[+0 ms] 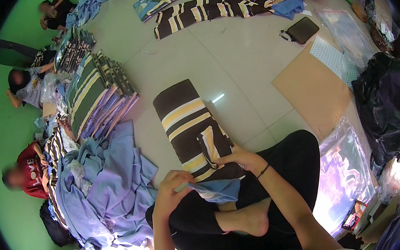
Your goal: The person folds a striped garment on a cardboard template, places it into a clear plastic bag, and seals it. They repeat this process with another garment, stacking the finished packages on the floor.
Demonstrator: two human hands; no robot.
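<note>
In front of my crossed legs lies a folded striped cloth (185, 121) in dark brown, yellow and white, its near end at my lap. My left hand (171, 189) pinches the corner of a light blue cloth (220, 191) that shows at this near end. On the right side of the bundle, my right hand (243, 159) is closed on a loose striped fold, the thumb lying on top. Which layers its fingers hold underneath is hidden.
Left are a blue cloth heap (104, 184) and a stack of folded striped packs (101, 94). Cardboard (306, 89), plastic sheets (344, 173), a phone (303, 30) and a black bag (385, 105) lie right. Striped cloth (212, 9) lies ahead by another person; others sit along the green wall.
</note>
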